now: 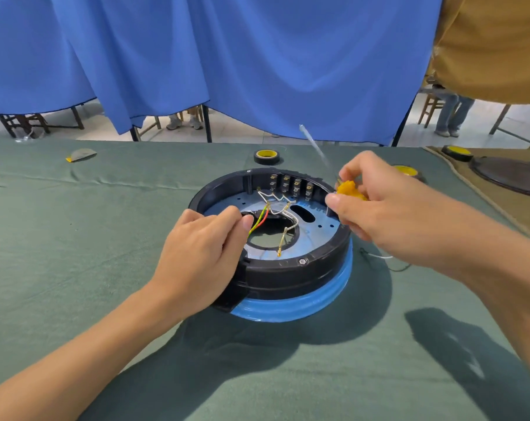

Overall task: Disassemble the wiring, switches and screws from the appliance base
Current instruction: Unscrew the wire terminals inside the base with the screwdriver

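Note:
The round appliance base (pixel 300 278), black over a blue lower ring, lies on the green cloth at the centre. Inside it, white wires (pixel 280 205) zigzag from a row of switch terminals (pixel 291 185) on the far wall. A red and a green-yellow wire (pixel 259 220) run toward my left hand (pixel 203 253), which grips the base's left rim with its thumb inside near these wires. My right hand (pixel 376 205) pinches a crumpled orange piece (pixel 348 189) over the right rim; a blurred thin strand (pixel 314 145) rises from it. A hex screw (pixel 302 261) sits on the near rim.
A black tape roll with a yellow core (pixel 266 156) lies behind the base, another (pixel 408 171) behind my right hand. A thin wire (pixel 379 258) lies on the cloth right of the base. A grey scrap (pixel 81 154) sits far left. Dark round parts (pixel 509 174) rest on a tan cloth at right.

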